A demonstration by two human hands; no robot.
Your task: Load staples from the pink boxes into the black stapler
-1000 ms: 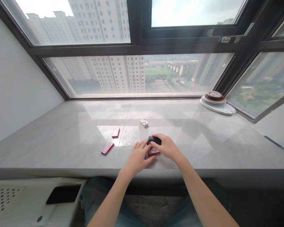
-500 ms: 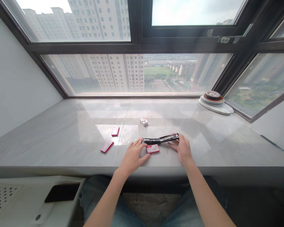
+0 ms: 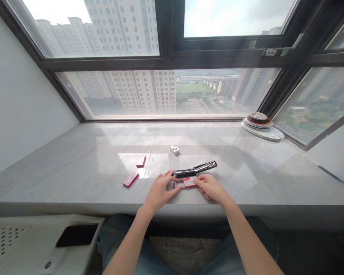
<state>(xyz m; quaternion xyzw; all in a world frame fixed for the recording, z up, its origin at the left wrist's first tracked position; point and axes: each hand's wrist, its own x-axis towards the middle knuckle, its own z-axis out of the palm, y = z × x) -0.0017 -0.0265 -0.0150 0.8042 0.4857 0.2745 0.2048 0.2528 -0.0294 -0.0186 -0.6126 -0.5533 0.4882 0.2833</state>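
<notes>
A small red-and-white staple box lies near the counter's front edge between my hands, its inner tray partly slid out to the left. My left hand pinches the tray end between thumb and fingers. The fingers of my right hand are closed on the right end of the sleeve. Just beyond the box rests a black stapler, swung open, its metal channel showing along the raised right part. What the tray contains is too small to make out.
Two more red-and-white boxes, one nearer and one farther, lie to the left. A white box sits beyond the stapler. Stacked plates stand in the back right corner by the window. A white plastic unit is below left.
My right hand has left the stapler's right end and come down to the box. The box's sleeve has shifted right, exposing its tray. The stapler stays open on the counter.
</notes>
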